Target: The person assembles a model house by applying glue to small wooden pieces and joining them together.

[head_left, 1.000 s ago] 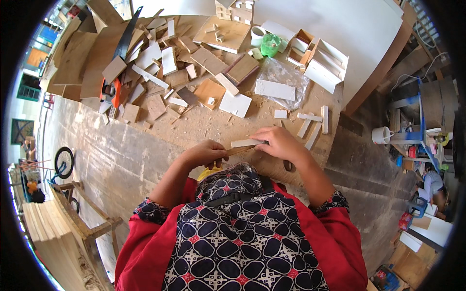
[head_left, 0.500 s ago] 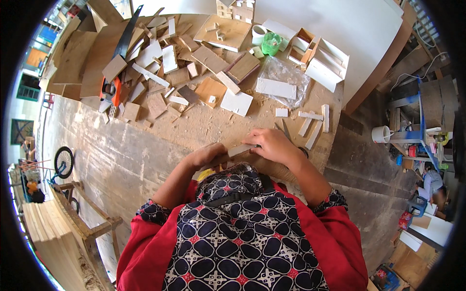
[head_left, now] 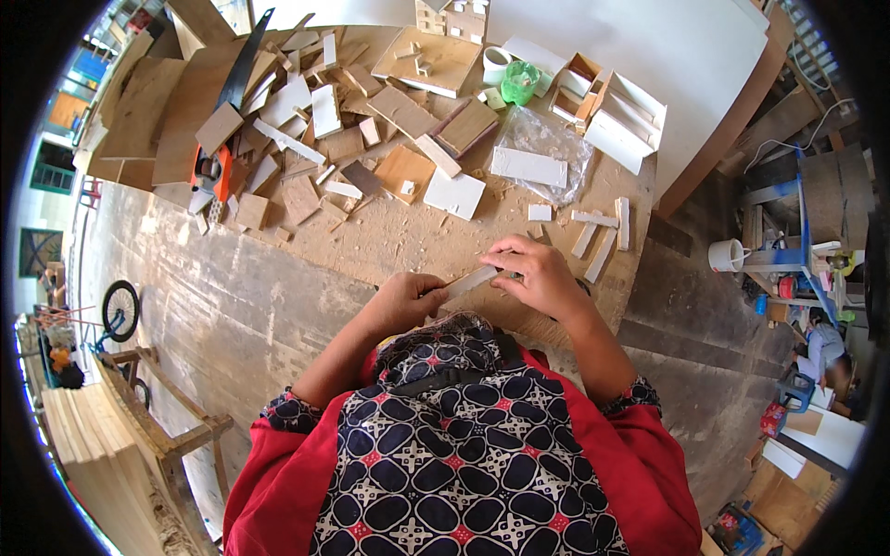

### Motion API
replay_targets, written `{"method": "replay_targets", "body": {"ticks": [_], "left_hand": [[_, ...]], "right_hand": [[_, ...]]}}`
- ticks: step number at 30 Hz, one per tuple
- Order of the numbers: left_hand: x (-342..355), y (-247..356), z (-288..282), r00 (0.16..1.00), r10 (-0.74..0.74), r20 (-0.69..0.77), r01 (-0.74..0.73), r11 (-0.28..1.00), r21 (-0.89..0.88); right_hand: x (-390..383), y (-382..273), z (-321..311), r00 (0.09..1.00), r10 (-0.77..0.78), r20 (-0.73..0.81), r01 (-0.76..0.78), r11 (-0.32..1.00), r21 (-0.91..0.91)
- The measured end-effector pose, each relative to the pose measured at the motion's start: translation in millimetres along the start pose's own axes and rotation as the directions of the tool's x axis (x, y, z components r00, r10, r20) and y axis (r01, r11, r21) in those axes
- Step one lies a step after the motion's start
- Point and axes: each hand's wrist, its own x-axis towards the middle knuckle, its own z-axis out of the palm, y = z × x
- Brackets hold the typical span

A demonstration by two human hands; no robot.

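A short pale strip of wood (head_left: 471,282) spans the gap between my hands, close to my body at the near edge of the workbench. My left hand (head_left: 408,301) is closed around its lower left end. At the upper right end, the fingers and thumb of my right hand (head_left: 538,276) pinch the strip, with a small dark bit showing at the fingertips that I cannot make out. Just beyond the right hand lie a small white block (head_left: 540,212) and several narrow white-faced strips (head_left: 601,257).
Wood offcuts cover the far left of the bench (head_left: 371,243), with a handsaw (head_left: 243,67) and an orange-bodied tool (head_left: 211,173) among them. Farther back are a white cup (head_left: 495,65), a green plastic container (head_left: 520,83) and a white-sided box (head_left: 626,122). A person (head_left: 823,352) sits far right.
My right hand has lifted slightly and moved right, its fingers more spread. The strip tilts more steeply, and my left hand has shifted a little right along with it.
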Motion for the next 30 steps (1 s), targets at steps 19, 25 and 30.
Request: {"method": "replay_targets", "body": {"ticks": [19,25,30], "left_hand": [[-20,23,7,0.984,0.157,-0.084,-0.157,0.988,0.015],[-14,19,12,0.991,0.129,-0.026,-0.132,0.969,-0.209],[-7,6,13,0.981,0.157,0.116,-0.091,0.894,-0.439]], "right_hand": [[-17,-33,-5,0.909,0.017,-0.416,-0.042,0.998,-0.051],[-24,-32,1,0.883,0.037,-0.467,-0.059,0.998,-0.033],[-22,-34,7,0.869,0.049,-0.492,-0.05,0.999,0.011]]}}
